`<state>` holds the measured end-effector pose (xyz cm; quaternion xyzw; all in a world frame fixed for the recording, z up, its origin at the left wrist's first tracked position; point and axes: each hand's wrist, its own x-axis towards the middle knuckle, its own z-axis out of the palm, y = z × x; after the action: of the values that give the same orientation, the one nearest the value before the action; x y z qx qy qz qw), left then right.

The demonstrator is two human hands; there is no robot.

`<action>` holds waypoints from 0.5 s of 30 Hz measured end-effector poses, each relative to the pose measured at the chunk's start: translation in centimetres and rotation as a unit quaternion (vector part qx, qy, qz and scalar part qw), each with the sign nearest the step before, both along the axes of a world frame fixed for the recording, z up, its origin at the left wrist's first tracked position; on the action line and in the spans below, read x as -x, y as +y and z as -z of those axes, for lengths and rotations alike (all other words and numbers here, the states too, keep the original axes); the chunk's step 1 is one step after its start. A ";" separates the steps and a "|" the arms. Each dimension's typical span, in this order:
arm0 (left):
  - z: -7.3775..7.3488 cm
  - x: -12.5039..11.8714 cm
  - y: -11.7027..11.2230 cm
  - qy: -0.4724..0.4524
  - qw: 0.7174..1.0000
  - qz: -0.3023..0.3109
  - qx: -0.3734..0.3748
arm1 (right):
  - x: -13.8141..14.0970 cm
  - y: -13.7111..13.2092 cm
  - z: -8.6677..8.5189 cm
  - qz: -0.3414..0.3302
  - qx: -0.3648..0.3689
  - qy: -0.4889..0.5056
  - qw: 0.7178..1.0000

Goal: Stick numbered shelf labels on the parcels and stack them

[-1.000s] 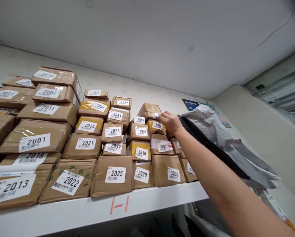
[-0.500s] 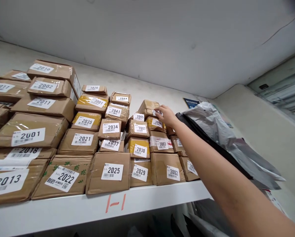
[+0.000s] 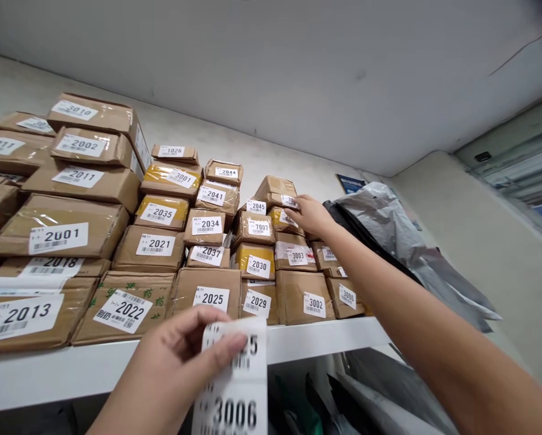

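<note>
My left hand [image 3: 180, 362] pinches a white strip of printed labels [image 3: 241, 386] between thumb and forefinger, low in the middle. The number 3006 shows on its lower part; my thumb partly covers the number above. Up on the shelf, my right hand [image 3: 313, 216] reaches to a stack of parcels. Its fingers are stretched out, touching the top cardboard box [image 3: 275, 186] and the yellow-taped box [image 3: 277, 220] beneath. Its fingertips partly cover both boxes' labels. The box labelled 3003 [image 3: 282, 251] and the box labelled 3002 [image 3: 293, 296] sit lower in that stack.
Numbered cardboard boxes stand stacked along the white shelf [image 3: 325, 338], tall at the left. Grey and black plastic mailing bags [image 3: 393, 223] lie at the right, behind my right arm. More bags [image 3: 379, 386] fill the space below. A ceiling [image 3: 271, 72] slopes close above.
My left hand has come into view from below with the label strip. My right hand stays at the same stack. The view has shifted slightly.
</note>
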<state>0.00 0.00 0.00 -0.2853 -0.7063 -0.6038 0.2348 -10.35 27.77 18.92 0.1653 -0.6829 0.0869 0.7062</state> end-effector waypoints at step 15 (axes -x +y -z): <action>-4.3 2.9 5.2 0.037 0.992 0.119 -0.025 | -6.7 -5.0 13.7 -0.533 -0.013 -0.335 0.777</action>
<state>-2.91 5.19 4.30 -0.3834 -0.6432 -0.6338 0.1939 -3.63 22.79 5.19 0.4728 -0.6799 0.4905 0.2713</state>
